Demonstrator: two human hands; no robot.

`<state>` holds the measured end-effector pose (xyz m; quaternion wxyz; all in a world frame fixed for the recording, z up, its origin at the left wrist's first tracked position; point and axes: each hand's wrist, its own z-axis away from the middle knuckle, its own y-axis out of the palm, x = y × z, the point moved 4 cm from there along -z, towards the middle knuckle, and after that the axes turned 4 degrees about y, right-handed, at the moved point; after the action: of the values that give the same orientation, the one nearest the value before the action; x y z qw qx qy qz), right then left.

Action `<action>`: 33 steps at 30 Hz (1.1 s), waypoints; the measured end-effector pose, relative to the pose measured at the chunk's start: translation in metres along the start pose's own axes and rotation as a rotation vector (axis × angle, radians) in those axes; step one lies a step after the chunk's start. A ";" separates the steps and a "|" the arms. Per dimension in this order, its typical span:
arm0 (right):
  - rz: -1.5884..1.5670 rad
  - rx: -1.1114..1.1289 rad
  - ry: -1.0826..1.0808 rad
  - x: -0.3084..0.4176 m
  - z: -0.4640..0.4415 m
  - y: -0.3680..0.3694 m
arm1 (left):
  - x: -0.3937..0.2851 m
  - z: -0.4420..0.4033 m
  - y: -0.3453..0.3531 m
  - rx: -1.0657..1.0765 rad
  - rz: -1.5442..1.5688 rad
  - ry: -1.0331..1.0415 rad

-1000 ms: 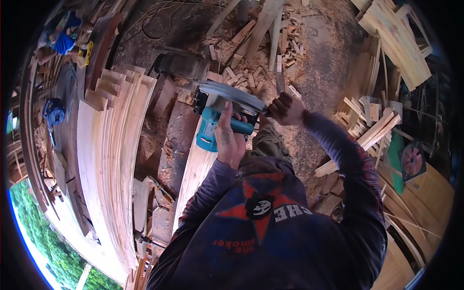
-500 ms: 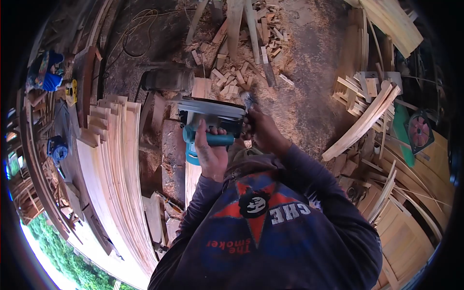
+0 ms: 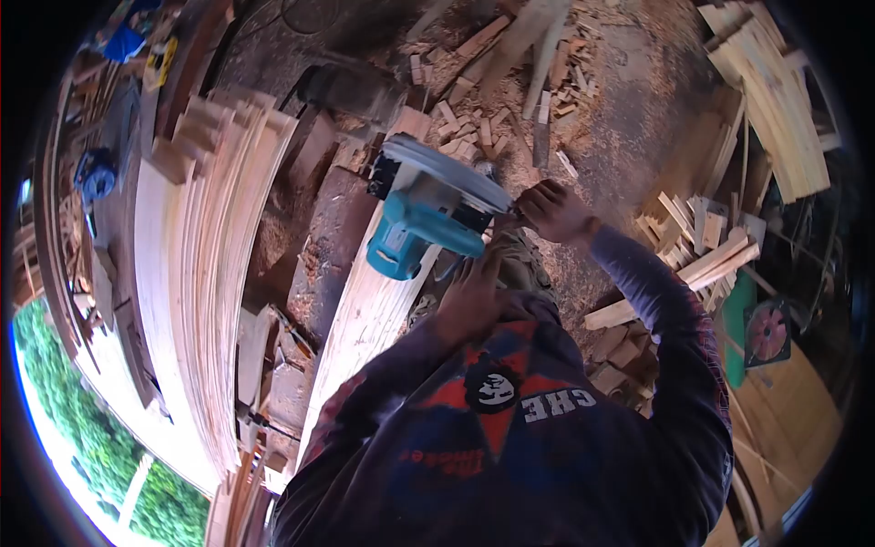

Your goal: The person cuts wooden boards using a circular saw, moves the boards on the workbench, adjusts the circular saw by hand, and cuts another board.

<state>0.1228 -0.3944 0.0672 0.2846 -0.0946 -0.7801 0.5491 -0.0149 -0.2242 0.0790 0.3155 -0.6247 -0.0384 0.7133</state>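
In the head view, the saw (image 3: 398, 235) sits on the pale plank (image 3: 369, 305). The right hand (image 3: 554, 214) is closed, fingers curled at the saw's right end; whatever it may pinch there is too small to tell. The left hand (image 3: 471, 299) is just below the saw's handle, shadowed, and its grip cannot be told. Left of the saw stands a board stack (image 3: 205, 264); above and right of it lie offcuts (image 3: 483, 132); far right, a fan (image 3: 767, 331).
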 end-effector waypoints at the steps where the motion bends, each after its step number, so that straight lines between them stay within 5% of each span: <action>1: -0.007 0.005 -0.019 0.000 -0.001 0.001 | 0.034 -0.008 0.023 -0.017 0.003 -0.011; 4: 0.014 0.021 0.008 -0.005 0.008 0.013 | 0.098 -0.025 0.083 0.294 0.114 0.094; 6: -0.002 -0.031 0.054 -0.002 0.011 0.021 | 0.088 -0.031 0.081 0.673 -0.742 0.157; 8: -0.017 -0.092 0.110 0.007 0.017 0.030 | 0.077 -0.037 0.076 0.735 -0.795 0.121; 13: -0.390 -0.228 0.732 0.037 0.022 0.052 | 0.063 -0.053 0.071 1.041 -1.032 0.055; 15: -0.578 -0.228 1.057 0.051 0.022 0.054 | 0.062 -0.062 0.067 0.939 -0.881 -0.198; 17: -0.799 -0.216 1.254 0.053 0.023 0.048 | 0.109 -0.043 0.096 0.080 -0.824 0.078; 19: -0.857 -0.260 1.324 0.051 0.034 0.052 | 0.101 -0.046 0.088 0.075 -0.798 0.173; 23: -0.562 -0.122 0.940 0.047 0.016 -0.001 | 0.076 -0.053 0.079 0.186 -0.775 0.249; 25: -0.519 -0.196 0.926 0.047 0.010 -0.011 | 0.070 -0.067 0.083 0.103 -0.701 0.275; 27: -0.532 -0.144 0.917 0.047 0.011 -0.001 | 0.066 -0.078 0.087 -0.012 -0.475 0.264; 29: -0.513 -0.139 1.042 0.050 0.010 0.002 | 0.072 -0.080 0.093 -0.120 0.068 0.211; 30: -0.504 -0.110 1.019 0.052 0.007 0.004 | 0.075 -0.083 0.097 -0.206 0.595 0.185; 33: -0.706 -0.100 1.243 0.058 0.010 0.015 | 0.074 -0.085 0.106 -0.403 1.490 0.220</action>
<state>0.0678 -0.3701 0.0710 0.8324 -0.1447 -0.4819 0.2324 0.0188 -0.3011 -0.0513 -0.3644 -0.5983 0.2939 0.6503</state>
